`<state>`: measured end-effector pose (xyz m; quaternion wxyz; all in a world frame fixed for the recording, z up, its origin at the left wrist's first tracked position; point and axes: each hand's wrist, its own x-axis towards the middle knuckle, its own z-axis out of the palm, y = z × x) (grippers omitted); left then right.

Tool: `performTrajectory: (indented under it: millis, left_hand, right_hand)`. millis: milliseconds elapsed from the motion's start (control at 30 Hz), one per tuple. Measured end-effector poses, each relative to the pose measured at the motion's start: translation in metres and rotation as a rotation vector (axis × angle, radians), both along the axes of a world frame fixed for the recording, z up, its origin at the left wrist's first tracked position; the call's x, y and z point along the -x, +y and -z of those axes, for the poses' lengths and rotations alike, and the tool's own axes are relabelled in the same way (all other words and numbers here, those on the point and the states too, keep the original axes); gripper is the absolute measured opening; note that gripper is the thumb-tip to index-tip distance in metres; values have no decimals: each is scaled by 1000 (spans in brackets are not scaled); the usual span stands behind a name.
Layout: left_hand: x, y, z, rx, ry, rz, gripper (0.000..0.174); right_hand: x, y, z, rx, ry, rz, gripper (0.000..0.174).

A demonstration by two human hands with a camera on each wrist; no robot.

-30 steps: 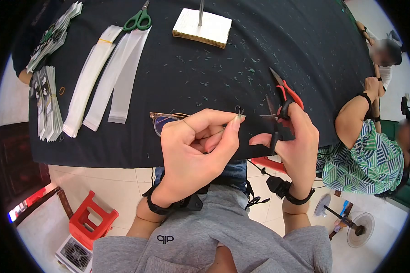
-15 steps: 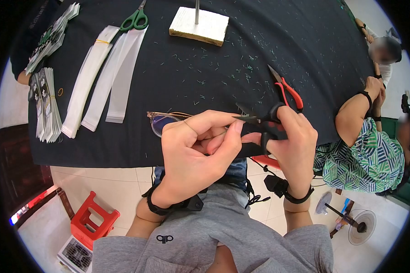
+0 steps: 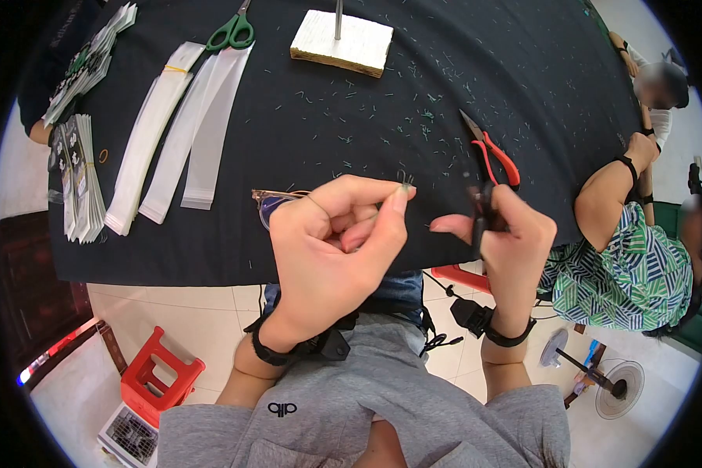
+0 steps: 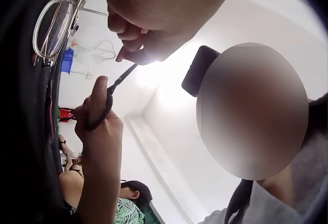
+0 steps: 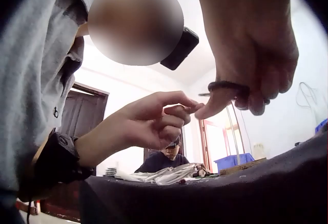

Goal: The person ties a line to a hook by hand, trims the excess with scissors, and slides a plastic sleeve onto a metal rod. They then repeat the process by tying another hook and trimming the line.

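Note:
My left hand (image 3: 402, 191) pinches a tiny metal wire hook (image 3: 405, 180) between thumb and forefinger, just above the near edge of the black table (image 3: 351, 117). My right hand (image 3: 487, 222) grips small black-handled scissors (image 3: 480, 207) a short way to the right of the hook, with its forefinger stretched toward the left hand. The scissors (image 4: 115, 88) also show in the left wrist view, their blades pointing at the left hand (image 4: 154, 24). In the right wrist view the right hand's fingers curl through the scissors handle (image 5: 228, 86), close to the left hand (image 5: 154, 116).
Red-handled pliers (image 3: 493, 152) lie behind my right hand. Clear-framed glasses (image 3: 277, 204) sit by the left hand. Farther back are plastic sleeves (image 3: 187, 132), green scissors (image 3: 234, 33), card stacks (image 3: 82, 175) and a wooden block with a rod (image 3: 342, 43). Another person (image 3: 624, 257) sits at the right.
Half a second ago the scissor blades reached across to the hook at my left fingertips. The right hand has since drawn back to the right with the scissors.

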<state>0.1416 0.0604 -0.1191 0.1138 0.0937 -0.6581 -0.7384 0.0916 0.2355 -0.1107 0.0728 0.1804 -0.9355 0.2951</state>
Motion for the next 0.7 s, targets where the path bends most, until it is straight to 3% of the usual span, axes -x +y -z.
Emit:
performTrajectory:
  millis: [67, 167, 300, 367, 700]
  left_hand:
    - [0, -2, -1, -52, -43, -4, 10]
    - [-1, -1, -1, -29, -14, 8, 10]
    - [-1, -1, -1, -47, -14, 40, 10]
    - [-1, 0, 0, -67, -7, 51, 10]
    - [-5, -4, -6, -219, -58, 108, 9]
  right_hand:
    - [-1, 1, -6, 14, -141, 113, 40]
    - [5, 0, -5, 91, -188, 117, 44]
    - [8, -4, -6, 46, -160, 129, 54]
    - [8, -1, -2, 22, -81, 15, 62]
    - [5, 1, 1, 59, -25, 34, 59]
